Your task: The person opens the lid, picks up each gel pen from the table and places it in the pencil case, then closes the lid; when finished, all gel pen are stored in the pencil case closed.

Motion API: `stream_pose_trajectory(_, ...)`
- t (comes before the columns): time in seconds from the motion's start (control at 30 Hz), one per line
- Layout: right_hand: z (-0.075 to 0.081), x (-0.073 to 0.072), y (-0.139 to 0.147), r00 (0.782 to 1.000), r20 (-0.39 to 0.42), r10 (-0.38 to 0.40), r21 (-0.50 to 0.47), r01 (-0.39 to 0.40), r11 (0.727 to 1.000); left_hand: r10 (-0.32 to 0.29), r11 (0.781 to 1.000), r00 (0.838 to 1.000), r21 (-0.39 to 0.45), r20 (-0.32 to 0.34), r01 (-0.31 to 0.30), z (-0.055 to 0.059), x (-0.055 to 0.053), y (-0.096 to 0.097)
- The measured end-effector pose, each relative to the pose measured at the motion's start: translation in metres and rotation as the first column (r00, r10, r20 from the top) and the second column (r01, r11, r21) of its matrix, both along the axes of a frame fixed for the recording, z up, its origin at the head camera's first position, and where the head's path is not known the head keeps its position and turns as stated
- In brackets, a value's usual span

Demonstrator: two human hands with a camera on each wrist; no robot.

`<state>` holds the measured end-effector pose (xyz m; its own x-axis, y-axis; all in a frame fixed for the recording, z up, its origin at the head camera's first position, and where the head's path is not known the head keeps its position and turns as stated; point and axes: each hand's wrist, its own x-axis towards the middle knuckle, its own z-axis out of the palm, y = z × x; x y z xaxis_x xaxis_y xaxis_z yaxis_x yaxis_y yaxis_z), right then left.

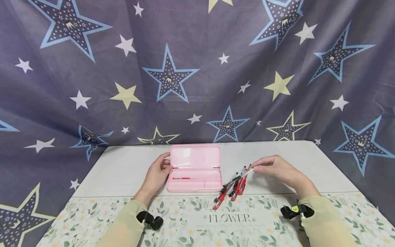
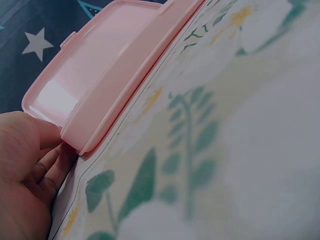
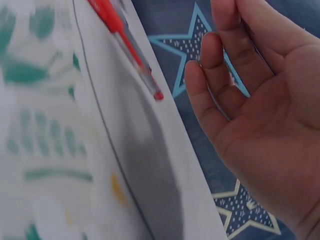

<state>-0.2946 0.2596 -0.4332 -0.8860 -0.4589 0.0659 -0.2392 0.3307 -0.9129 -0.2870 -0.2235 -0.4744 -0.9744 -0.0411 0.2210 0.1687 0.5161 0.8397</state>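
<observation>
A pink pencil case [image 1: 194, 189] lies with its lid [image 1: 195, 156] raised at the back. My left hand [image 1: 156, 175] holds its left end; in the left wrist view the thumb lies at the case's corner [image 2: 75, 135] with the fingers bent below. Inside the long compartment lies a red pen [image 1: 182, 178]. My right hand [image 1: 274, 169] pinches the clear end of a black pen [image 1: 237, 178] between thumb and fingertips. That pen slants over a loose pile of red pens [image 1: 218, 202] and black pens [image 1: 233, 190]. The right wrist view crops out the fingertips.
The table has a white back part [image 1: 129, 171] and a floral cloth [image 1: 185, 226] with the word FLOWER at the front. A dark curtain [image 1: 197, 89] with stars hangs behind its back edge. The case has a small compartment [image 1: 213, 185] at front right.
</observation>
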Motion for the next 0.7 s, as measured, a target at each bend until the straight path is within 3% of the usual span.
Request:
stream_pose_trajectory(0.4, 0.014, 0.006, -0.035, 0.999, 0.034, 0.030, -0.018, -0.030, 0.999, 0.000, 1.000, 1.000, 0.003, -0.010, 0.000, -0.001, -0.002, -0.001)
stream_pose_trajectory(0.7, 0.016, 0.010, -0.063, 0.999, -0.017, 0.050, -0.014, -0.050, 0.999, 0.002, 1.000, 1.000, 0.005, -0.017, -0.002, -0.002, -0.001, -0.001)
